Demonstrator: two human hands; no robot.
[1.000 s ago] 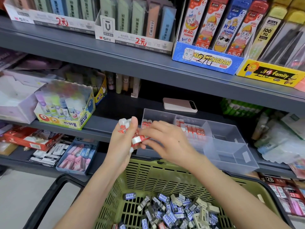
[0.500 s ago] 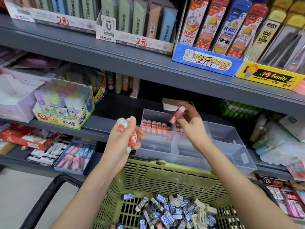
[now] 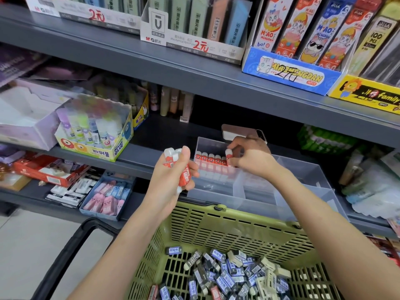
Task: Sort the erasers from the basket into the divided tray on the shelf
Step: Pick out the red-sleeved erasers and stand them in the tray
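The grey shelf (image 3: 138, 155) is seen across the view, and just below its edge the green basket (image 3: 216, 232) is held, with a heap of blue-sleeved erasers (image 3: 233, 271) and a few red ones lying in its bottom. On the shelf, right behind the basket's rim, the clear divided tray (image 3: 303, 169) is found; its far-left compartment is partly filled with a row of red erasers (image 3: 211, 160) stood upright, while the nearer compartments look bare. The left grip (image 3: 171, 176) is raised beside the tray and clenched round a small bundle of red erasers (image 3: 184, 176). The right grip (image 3: 253, 159) is reached into that far-left compartment, and a single red eraser (image 3: 228, 153) is pinched at the end of the row. The placing step is judged to be in hand: this one is being seated upright against its neighbours. Next, a release is called for, then another eraser is to be drawn from the left bundle. Much of the basket remains to be sorted.
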